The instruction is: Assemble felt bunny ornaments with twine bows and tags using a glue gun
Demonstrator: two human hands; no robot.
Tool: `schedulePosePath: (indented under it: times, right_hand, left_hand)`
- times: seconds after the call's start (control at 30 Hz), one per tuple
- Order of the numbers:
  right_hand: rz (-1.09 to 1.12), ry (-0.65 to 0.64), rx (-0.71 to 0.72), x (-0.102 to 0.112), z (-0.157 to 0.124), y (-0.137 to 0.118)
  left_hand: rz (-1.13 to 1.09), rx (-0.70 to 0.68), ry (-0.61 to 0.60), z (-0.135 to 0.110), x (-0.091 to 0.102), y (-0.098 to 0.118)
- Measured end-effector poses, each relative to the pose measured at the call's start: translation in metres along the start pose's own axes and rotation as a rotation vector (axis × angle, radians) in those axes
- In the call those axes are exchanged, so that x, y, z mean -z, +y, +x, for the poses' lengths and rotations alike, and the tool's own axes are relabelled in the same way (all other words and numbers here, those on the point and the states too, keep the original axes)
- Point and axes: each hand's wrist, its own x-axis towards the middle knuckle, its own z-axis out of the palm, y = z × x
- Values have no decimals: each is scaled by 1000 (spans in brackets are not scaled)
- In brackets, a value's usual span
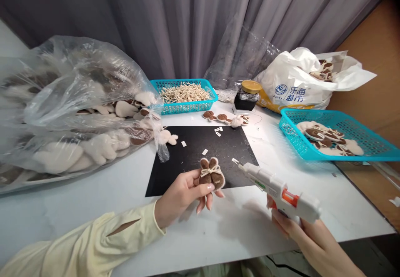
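While the bunny (211, 176) points away (ears first), the glue gun (275, 186) slants leftward.

Two hands (184, 190), one held plush bunny (216, 178), one gun (271, 184), two baskets (187, 107)

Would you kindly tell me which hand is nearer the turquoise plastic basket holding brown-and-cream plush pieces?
Right. The right hand is in front of the basket, toward its left end; the left hand is much farther left.

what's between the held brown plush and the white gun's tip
The head view shows a white label against the black mat; whether it touches the tip is unclear.
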Motion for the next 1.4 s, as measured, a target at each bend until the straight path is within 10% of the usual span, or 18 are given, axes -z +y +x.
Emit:
schedulePosePath:
  times: [0.13,0.37,0.67,0.8,1.0,1.4]
  right_hand:
    - [-430,35,334,18,28,13]
    - [-857,-29,339,37,88,44]
    - [-693,-22,559,48,135,-28]
    - [-725,-314,652,14,196,-61]
    - [-740,-535,673,-14,256,-61]
    - [-519,-461,489,-9,256,-46]
  left_hand:
    - [-22,24,45,2,3,2]
    - [-81,48,82,2,7,-1]
    - [-24,28,66,1,6,-2]
    - [-23,33,66,1,7,-2]
    - [-39,31,50,1,7,-4]
    - [-42,16,46,1,6,-5]
